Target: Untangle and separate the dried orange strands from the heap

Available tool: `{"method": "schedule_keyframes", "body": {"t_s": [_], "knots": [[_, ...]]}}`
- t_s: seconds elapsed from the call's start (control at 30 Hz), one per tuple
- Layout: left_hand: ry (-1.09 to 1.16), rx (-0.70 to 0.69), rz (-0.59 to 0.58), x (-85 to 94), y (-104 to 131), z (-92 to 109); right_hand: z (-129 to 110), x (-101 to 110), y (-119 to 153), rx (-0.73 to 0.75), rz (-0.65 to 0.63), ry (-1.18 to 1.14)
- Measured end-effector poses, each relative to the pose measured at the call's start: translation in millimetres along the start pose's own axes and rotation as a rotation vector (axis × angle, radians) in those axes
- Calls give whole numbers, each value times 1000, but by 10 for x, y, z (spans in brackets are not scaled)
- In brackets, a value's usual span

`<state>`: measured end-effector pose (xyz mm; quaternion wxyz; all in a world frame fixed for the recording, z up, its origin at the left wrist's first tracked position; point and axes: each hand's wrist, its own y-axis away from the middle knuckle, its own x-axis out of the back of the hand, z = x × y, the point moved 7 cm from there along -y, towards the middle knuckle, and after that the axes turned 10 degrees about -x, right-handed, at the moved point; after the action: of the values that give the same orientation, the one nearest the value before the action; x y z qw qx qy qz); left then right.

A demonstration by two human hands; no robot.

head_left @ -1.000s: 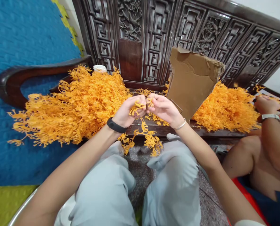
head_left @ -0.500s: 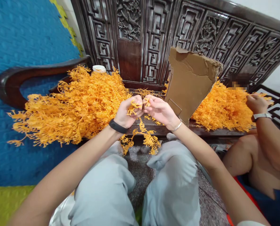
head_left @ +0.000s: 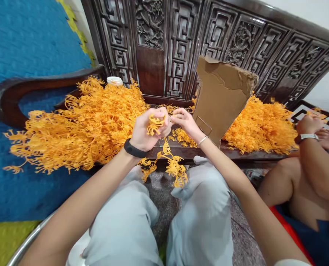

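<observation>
My left hand (head_left: 150, 129), with a black band at the wrist, is closed around an orange plastic sprig (head_left: 177, 168). Curled tips poke out between the fingers, and lacy branches dangle below the fist over my knees. Right beside it, my right hand (head_left: 187, 123) pinches with thumb and fingertips at the edge of the fist, where a bit of orange shows. The exact pinch point is partly hidden. To the left, a big heap of similar orange sprigs (head_left: 84, 129) covers the bench end. Smaller orange pieces (head_left: 182, 137) lie behind my hands.
An upright cardboard piece (head_left: 222, 99) stands on the dark wooden bench (head_left: 192, 155), right of centre. Beyond it is another orange heap (head_left: 264, 125). A co-worker's hand (head_left: 308, 123) is at the far right. A white round container (head_left: 114, 80) sits behind the left heap.
My right hand has drawn slightly right, and its fingers have narrowed to a pinch. My left fist has turned, showing more orange tips. The co-worker's second hand has come into view.
</observation>
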<state>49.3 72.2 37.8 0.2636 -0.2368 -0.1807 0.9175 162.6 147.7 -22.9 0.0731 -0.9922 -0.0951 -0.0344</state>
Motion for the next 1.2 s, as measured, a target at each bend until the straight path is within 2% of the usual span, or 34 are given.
{"method": "schedule_keyframes", "body": {"t_s": [0.07, 0.13, 0.23, 0.33, 0.43, 0.6, 0.73, 0.87, 0.93, 1.0, 1.07, 1.2], "knots": [[5, 28, -10, 19, -27, -66, 312, 161, -127, -113, 161, 439], [31, 53, -3, 73, -50, -131, 546, 318, -203, -165, 219, 584], [78, 99, 21, 158, -58, -228, 749, 537, -231, -204, 252, 742], [63, 150, 76, 226, -35, -316, 820, 711, -192, -245, 286, 868], [-48, 157, 152, 297, -17, -359, 834, 834, -144, -286, 347, 942], [-109, 130, 146, 332, -36, -371, 810, 926, -131, -298, 450, 922], [-123, 63, 179, 385, -60, -331, 673, 833, -165, -250, 466, 794], [-168, 53, 182, 411, -67, -354, 329, 583, -133, -137, 410, 634], [-200, 40, 185, 430, -72, -363, 110, 442, -66, -53, 361, 513], [-238, 0, 209, 461, -78, -345, -113, 323, 33, 63, 288, 274], [-300, -58, 241, 493, -81, -299, -274, 237, 138, 111, 236, 140], [-463, -123, 182, 452, -85, -225, -486, 31, 319, 167, 61, 132]]}}
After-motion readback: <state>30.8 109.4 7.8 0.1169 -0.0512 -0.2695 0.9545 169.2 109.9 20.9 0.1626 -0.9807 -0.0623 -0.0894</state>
